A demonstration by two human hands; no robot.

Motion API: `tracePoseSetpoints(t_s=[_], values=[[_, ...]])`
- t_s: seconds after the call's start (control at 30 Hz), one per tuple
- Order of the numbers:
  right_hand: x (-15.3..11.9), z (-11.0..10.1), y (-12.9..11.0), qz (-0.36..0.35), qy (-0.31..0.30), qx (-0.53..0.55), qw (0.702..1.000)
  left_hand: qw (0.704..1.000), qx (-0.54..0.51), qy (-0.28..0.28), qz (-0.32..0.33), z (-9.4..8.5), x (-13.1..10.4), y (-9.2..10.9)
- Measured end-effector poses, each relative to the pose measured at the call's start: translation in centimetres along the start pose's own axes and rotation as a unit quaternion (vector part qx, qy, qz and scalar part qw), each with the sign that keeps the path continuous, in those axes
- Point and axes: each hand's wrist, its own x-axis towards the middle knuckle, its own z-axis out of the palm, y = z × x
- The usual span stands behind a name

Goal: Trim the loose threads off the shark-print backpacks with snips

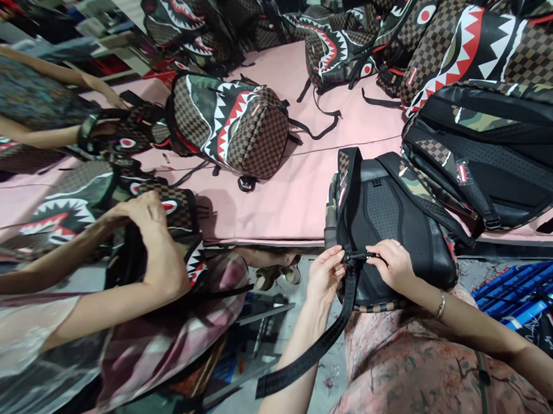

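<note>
A black-backed backpack (405, 240) with camouflage and checkered trim rests at the table's edge, against my lap, its back panel facing up. My left hand (326, 272) pinches the buckle end of its shoulder strap at the pack's left side. From there a black webbing strap (314, 353) hangs loose over my left forearm. My right hand (392, 263), fingers closed, grips a thin black piece beside the buckle, over the lower back panel. What exactly lies between the right fingertips is too small to make out.
Another backpack (495, 152) lies back-up on the right of the pink table (300, 202). A shark-mouth backpack (232, 126) sits mid-table, with several more behind. At left, a co-worker's hands (147, 211) work on a backpack; another person's arms reach in beyond. Blue crates (510, 290) stand at right.
</note>
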Motion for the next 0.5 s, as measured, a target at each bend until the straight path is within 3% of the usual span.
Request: tracePoseSetpoints(t_s=[0.5], values=[[0.51, 0.82, 0.34, -0.036, -0.009, -0.050, 0.998, 0.999, -0.032, -0.015, -0.037, -0.36, 0.30, -0.05]])
